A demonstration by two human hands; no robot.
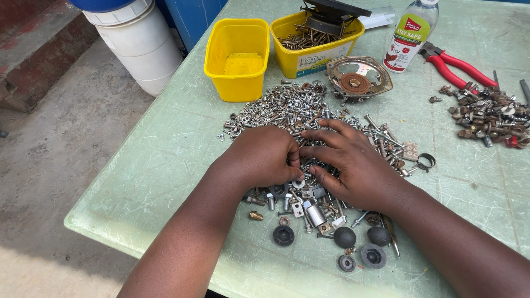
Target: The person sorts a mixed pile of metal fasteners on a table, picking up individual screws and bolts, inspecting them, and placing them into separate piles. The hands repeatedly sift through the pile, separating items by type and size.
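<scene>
- Left hand [265,157] lies knuckles up on the screw pile [298,110], fingers curled under; fingertips meet the right hand over the near part of the pile. Whether it pinches a piece cannot be told.
- Right hand [353,165] rests flat on the pile, fingers [326,134] spread and pointing left, thumb tucked toward the left hand. Loose, nothing seen clamped in it.
- Pile: silvery screws, nuts and washers, spread mid-table from just near the tubs to under both hands.
- Near the hands: small metal brackets, a short metal cylinder [313,212], a brass fitting [255,216].
- Nearest edge: black rubber caps [345,237], some domed, some ring-shaped, apart from the pile.
- Far, centre: empty yellow tub [237,58]; just right of it a second tub [314,47] holding rusty screws with a dark metal part on top.
- Right of the tubs: rusty round disc [358,79], then a clear bottle [411,36] upright.
- Far right: red pliers [455,66], beside a rusty heap [491,116] of brown nuts and bolts, well apart from the hands.
- Small black clip [426,161] right of the pile.
- Green table [165,160], scratched. White bucket [141,44] on the floor, far left.
</scene>
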